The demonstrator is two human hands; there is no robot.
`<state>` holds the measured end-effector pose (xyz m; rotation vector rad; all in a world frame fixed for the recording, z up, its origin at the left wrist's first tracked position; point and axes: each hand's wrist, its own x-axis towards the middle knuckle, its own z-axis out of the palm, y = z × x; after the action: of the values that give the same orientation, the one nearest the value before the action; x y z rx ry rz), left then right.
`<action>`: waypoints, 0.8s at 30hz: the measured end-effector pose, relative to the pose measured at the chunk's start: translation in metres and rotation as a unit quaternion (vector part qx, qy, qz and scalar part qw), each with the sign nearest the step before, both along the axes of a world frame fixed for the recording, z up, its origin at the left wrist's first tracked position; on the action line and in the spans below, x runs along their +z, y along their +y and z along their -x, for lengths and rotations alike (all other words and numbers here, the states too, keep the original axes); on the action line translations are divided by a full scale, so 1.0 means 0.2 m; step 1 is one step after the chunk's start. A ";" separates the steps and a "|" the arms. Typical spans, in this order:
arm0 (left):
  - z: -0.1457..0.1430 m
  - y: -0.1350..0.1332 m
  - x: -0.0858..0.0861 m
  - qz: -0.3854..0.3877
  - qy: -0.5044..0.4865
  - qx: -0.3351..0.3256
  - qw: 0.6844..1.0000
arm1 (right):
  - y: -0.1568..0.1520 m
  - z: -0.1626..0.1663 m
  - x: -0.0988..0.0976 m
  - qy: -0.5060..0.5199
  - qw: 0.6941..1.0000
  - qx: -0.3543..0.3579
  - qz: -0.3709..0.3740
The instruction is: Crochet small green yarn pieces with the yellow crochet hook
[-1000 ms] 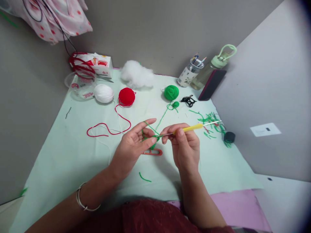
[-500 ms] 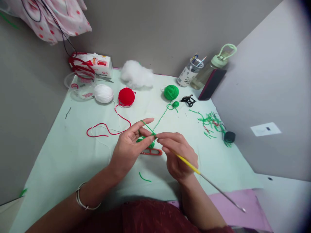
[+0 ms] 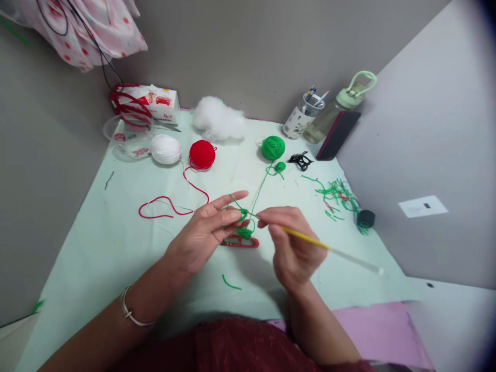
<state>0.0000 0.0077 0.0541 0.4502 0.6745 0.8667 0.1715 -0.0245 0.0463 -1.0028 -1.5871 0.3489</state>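
My left hand [image 3: 207, 227] pinches a small green crochet piece [image 3: 243, 213] between thumb and fingers, with green yarn looped over its raised index finger. In my right hand [image 3: 296, 245] is a crochet hook [image 3: 306, 237] with a yellow grip and a metal shaft. Its tip meets the green piece at my left fingertips. A strand of yarn runs from there up to the green yarn ball [image 3: 273, 148]. More green crochet work [image 3: 245, 232] hangs just below my left fingers, over a red-orange utility knife [image 3: 248, 242] on the table.
A red yarn ball [image 3: 202, 154], a white yarn ball [image 3: 166, 150] and white stuffing [image 3: 219, 119] lie at the back. Farther right are a black hair clip [image 3: 301, 161], green yarn scraps [image 3: 335, 194], a pen cup [image 3: 302, 118], a bottle [image 3: 329, 119] and a phone [image 3: 339, 135].
My right hand has moved slightly right, drawing the hook back and swinging its rear end upward. My left hand has turned, and more of the green work shows beneath its fingers.
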 end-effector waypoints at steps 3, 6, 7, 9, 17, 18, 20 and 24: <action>0.00 0.00 0.01 -0.050 0.042 0.029 0.997 | 0.03 0.00 0.01 0.166 0.982 0.041 0.077; 0.00 -0.01 0.01 -0.079 0.077 0.049 0.993 | 0.06 -0.01 0.00 0.256 0.954 0.082 0.135; -0.01 -0.01 0.01 -0.087 0.085 0.057 0.991 | 0.06 -0.01 0.00 0.273 0.946 0.089 0.148; -0.02 -0.02 0.01 -0.105 0.102 0.070 0.987 | 0.06 -0.02 -0.01 0.290 0.939 0.098 0.160; -0.05 -0.05 -0.01 -0.109 0.113 0.047 0.986 | 0.05 0.03 0.00 0.167 0.980 0.055 0.097; -0.05 -0.05 0.00 -0.105 0.110 0.053 0.987 | 0.04 0.03 0.00 0.156 0.982 0.053 0.094; -0.06 -0.06 0.00 -0.084 0.097 0.067 0.989 | 0.03 0.04 -0.02 0.101 0.992 0.033 0.069; -0.07 -0.04 0.00 -0.022 0.034 0.020 0.999 | 0.01 0.03 -0.05 -0.056 0.997 -0.037 -0.040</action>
<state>0.0148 -0.0012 0.0533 0.5093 0.7309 0.9088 0.1656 -0.0232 0.0367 -1.0324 -1.6471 0.1792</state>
